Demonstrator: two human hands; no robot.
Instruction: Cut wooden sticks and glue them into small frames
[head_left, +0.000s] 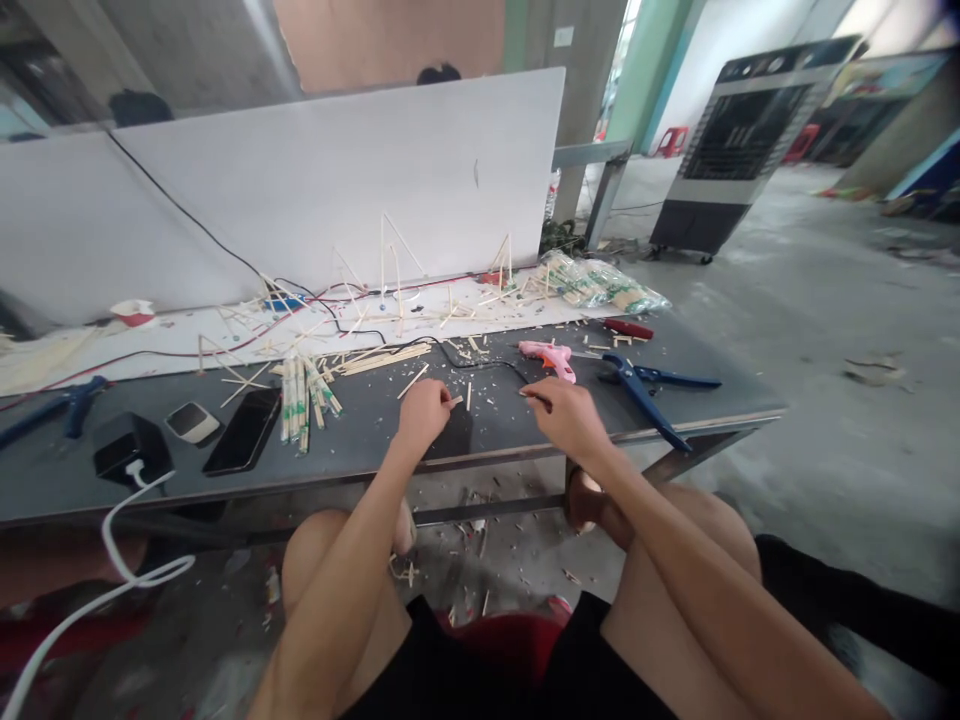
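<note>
My left hand (421,412) rests on the dark grey table (360,455), fingers pinched on a short wooden stick piece whose tip pokes out to the right. My right hand (564,412) lies beside it with curled fingers closed round a thin stick end. Between the two hands lies a short stick bit (469,396). A pink glue gun (549,357) sits just beyond my right hand. Blue cutters (651,390) lie to its right.
Loose sticks and stick frames (390,270) stand on a white board (225,335) at the back. A black phone (244,430), a small device (193,422), a black charger with white cable (129,450) and wrapped chopsticks (298,400) lie left. An air cooler (742,150) stands far right.
</note>
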